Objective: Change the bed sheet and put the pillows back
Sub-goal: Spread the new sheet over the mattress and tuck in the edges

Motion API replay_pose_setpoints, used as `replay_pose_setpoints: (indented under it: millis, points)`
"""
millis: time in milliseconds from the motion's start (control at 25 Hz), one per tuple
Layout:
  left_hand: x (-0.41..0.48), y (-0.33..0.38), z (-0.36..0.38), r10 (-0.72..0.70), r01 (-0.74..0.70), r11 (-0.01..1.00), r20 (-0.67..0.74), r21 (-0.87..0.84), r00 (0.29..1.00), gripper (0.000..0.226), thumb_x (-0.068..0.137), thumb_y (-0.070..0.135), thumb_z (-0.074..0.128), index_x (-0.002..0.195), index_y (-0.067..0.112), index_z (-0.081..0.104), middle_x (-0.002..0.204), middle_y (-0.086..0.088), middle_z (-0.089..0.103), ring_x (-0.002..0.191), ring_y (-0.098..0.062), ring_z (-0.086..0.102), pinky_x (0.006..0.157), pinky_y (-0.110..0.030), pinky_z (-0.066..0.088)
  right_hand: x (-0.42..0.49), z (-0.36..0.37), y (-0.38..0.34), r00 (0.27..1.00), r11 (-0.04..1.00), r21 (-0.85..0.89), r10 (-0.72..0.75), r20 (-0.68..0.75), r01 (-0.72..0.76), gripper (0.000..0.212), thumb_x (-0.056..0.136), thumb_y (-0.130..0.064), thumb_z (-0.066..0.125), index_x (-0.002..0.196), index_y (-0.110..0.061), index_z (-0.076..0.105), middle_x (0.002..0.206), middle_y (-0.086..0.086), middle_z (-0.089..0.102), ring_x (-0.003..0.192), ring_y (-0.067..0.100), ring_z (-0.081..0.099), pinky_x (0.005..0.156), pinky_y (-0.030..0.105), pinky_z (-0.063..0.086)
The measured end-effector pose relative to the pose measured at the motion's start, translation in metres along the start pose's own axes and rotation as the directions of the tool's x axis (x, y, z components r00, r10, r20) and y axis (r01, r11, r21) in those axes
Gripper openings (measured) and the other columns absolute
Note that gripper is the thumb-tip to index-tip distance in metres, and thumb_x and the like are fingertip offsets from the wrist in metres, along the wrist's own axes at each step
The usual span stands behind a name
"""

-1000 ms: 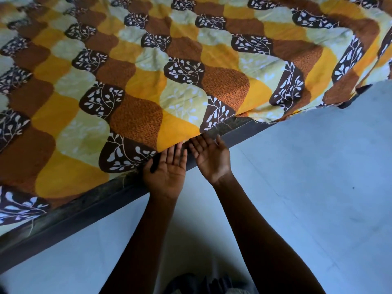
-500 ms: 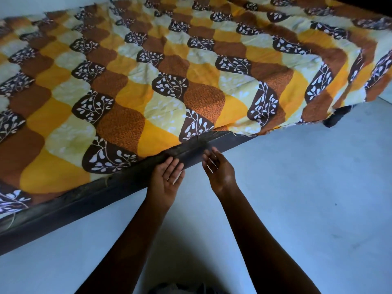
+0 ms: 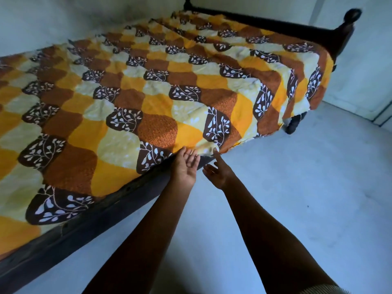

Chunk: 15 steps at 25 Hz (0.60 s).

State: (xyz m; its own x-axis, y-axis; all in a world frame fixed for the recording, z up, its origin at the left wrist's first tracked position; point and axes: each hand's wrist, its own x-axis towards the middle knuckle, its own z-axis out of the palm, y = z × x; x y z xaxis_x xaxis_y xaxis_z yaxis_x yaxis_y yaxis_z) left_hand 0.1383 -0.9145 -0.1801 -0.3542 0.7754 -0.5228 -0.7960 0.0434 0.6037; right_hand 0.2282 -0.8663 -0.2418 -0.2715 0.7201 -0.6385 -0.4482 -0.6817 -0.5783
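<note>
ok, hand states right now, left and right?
Left hand: open, fingertips at the bed sheet edge.
Right hand: open, one fingertip touching that edge.

Both hands reach the bed sheet edge

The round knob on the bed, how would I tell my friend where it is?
Find the big bed under the orange, yellow and brown leafy sheet. Follow the dark wooden rail along its far end to the right-hand corner. The knob tops the post there: a dark round ball, unlike the straight rail beside it.
</note>
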Motion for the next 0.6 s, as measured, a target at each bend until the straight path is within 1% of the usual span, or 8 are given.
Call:
replay_pose_setpoints:
  millis: [80, 120, 280, 360, 440, 480, 520, 600]
  points:
    - [0.005, 0.006, 0.010, -0.064, 0.065, 0.996, 0.029, -0.062, 0.998, 0.041, 0.100, 0.022, 0.038, 0.134, -0.001, 0.038, 0.141, -0.014, 0.042, 0.131, -0.027, 0.042, 0.105, -0.041, 0.037, 0.013, 0.013, -0.007, 0.998, 0.998, 0.014, -0.067, -0.011, 0.067, 0.047, 0.091, -0.041, 0.053, 0.125, -0.009, 0.045, 0.090, 0.002, 0.051, 0.086, 0.016, 0.055, 0.078, 0.026, 0.050]
    - [0.009, 0.009, 0.012, -0.084, 0.087, 0.992, 0.037, -0.092, 0.996, 0.042, 0.100, 0.023, 0.035, 0.134, -0.001, 0.037, 0.143, -0.014, 0.041, 0.132, -0.027, 0.042, 0.104, -0.042, 0.037, 0.019, 0.018, -0.011, 0.995, 0.995, 0.007, -0.096, -0.027, 0.096, 0.038, 0.092, -0.040, 0.052, 0.116, -0.011, 0.048, 0.088, 0.001, 0.052, 0.079, 0.013, 0.054, 0.073, 0.024, 0.049]
    - [0.027, 0.012, 0.001, -0.179, 0.191, 0.970, 0.091, -0.152, 0.980, 0.040, 0.101, 0.022, 0.031, 0.134, 0.001, 0.038, 0.141, -0.012, 0.043, 0.133, -0.026, 0.040, 0.103, -0.045, 0.037, 0.034, 0.023, -0.020, 0.943, 0.977, 0.022, -0.200, -0.267, 0.213, 0.020, 0.084, -0.027, 0.067, 0.079, -0.014, 0.053, 0.075, 0.001, 0.053, 0.061, 0.011, 0.051, 0.046, 0.017, 0.045]
    - [0.032, 0.011, -0.009, -0.218, 0.247, 0.945, 0.155, -0.212, 0.964, 0.035, 0.100, 0.018, 0.031, 0.129, 0.004, 0.043, 0.129, -0.011, 0.053, 0.133, -0.026, 0.040, 0.103, -0.047, 0.036, 0.039, 0.020, -0.022, 0.905, 0.966, 0.033, -0.227, -0.360, 0.255, 0.022, 0.079, -0.019, 0.073, 0.074, -0.013, 0.053, 0.064, 0.000, 0.049, 0.048, 0.009, 0.043, 0.034, 0.015, 0.034]
    - [0.037, 0.011, -0.017, -0.224, 0.298, 0.916, 0.275, -0.267, 0.935, 0.024, 0.095, 0.010, 0.038, 0.112, 0.003, 0.054, 0.105, -0.011, 0.066, 0.132, -0.026, 0.042, 0.099, -0.050, 0.039, 0.037, 0.018, -0.024, 0.910, 0.970, 0.028, -0.218, -0.354, 0.243, 0.025, 0.080, -0.016, 0.072, 0.069, -0.013, 0.050, 0.048, -0.003, 0.042, 0.033, 0.005, 0.033, 0.030, 0.015, 0.026]
    - [0.040, 0.012, -0.018, -0.216, 0.317, 0.904, 0.334, -0.286, 0.918, 0.017, 0.086, 0.006, 0.051, 0.102, 0.003, 0.058, 0.097, -0.012, 0.070, 0.129, -0.026, 0.045, 0.096, -0.052, 0.042, 0.037, 0.017, -0.027, 0.924, 0.969, 0.077, -0.198, -0.327, 0.235, 0.022, 0.084, -0.013, 0.068, 0.070, -0.012, 0.050, 0.041, -0.004, 0.042, 0.028, 0.003, 0.033, 0.029, 0.015, 0.026]
    - [0.044, 0.012, -0.020, -0.198, 0.318, 0.901, 0.373, -0.296, 0.907, 0.024, 0.071, 0.002, 0.068, 0.094, 0.002, 0.061, 0.094, -0.012, 0.071, 0.125, -0.026, 0.050, 0.093, -0.055, 0.046, 0.037, 0.014, -0.030, 0.943, 0.958, 0.168, -0.179, -0.280, 0.232, 0.016, 0.088, -0.011, 0.062, 0.074, -0.009, 0.054, 0.039, -0.003, 0.048, 0.029, 0.003, 0.040, 0.031, 0.013, 0.032]
    - [0.050, 0.010, -0.029, -0.173, 0.321, 0.905, 0.444, -0.281, 0.879, 0.058, 0.035, -0.001, 0.088, 0.089, 0.001, 0.066, 0.100, -0.010, 0.070, 0.115, -0.025, 0.058, 0.086, -0.055, 0.051, 0.032, 0.011, -0.034, 0.970, 0.889, 0.389, -0.206, -0.129, 0.240, 0.016, 0.096, -0.008, 0.047, 0.089, -0.001, 0.059, 0.060, 0.005, 0.068, 0.051, 0.010, 0.065, 0.049, 0.016, 0.053]
